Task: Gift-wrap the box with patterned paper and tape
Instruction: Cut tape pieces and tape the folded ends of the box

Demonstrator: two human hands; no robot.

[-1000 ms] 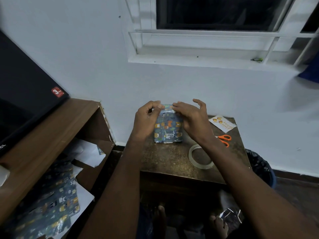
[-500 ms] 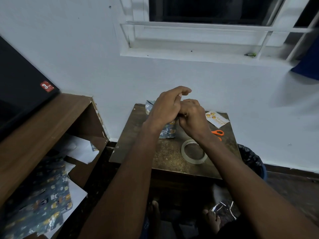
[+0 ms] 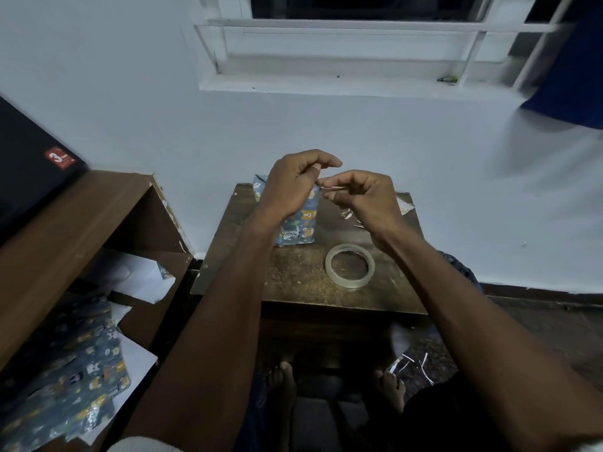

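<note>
Two hands, left (image 3: 295, 184) and right (image 3: 362, 197), pinching a small tape strip (image 3: 328, 188) above the wrapped box (image 3: 298, 228); best kept taut, unstuck, before pressing onto the seam.

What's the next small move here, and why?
Probably bring the small strip, likely tape, pinched between both hands down onto the wrapped box. The left hand and right hand hover above the box, which stands upright on the table; the tape roll lies unused.
</note>
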